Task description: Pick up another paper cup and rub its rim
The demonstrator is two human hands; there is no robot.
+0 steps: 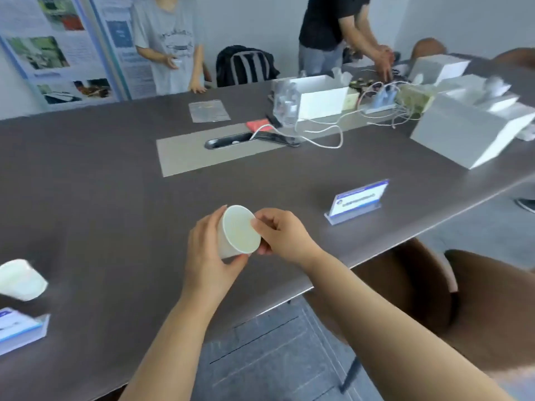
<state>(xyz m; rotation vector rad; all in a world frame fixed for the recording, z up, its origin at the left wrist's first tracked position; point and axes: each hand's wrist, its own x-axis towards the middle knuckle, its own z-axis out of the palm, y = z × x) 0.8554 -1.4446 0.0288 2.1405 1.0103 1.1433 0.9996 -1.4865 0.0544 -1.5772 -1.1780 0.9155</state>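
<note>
Left hand point(209, 250) wrapped round white paper cup point(238, 231), tilted, mouth toward camera. Right hand point(282, 234) pinching cup rim. Both above counter point(121, 198), near its front edge. Name card stand point(357, 201) off right, second cup point(21, 280) well left.

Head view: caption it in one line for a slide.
Both hands hold a tilted white paper cup over a dark table: left hand grips its side, right hand pinches its rim.

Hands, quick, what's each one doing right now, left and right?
Left hand: grips the white paper cup around its side, above the table.
Right hand: pinches the cup's rim with its fingertips.
</note>
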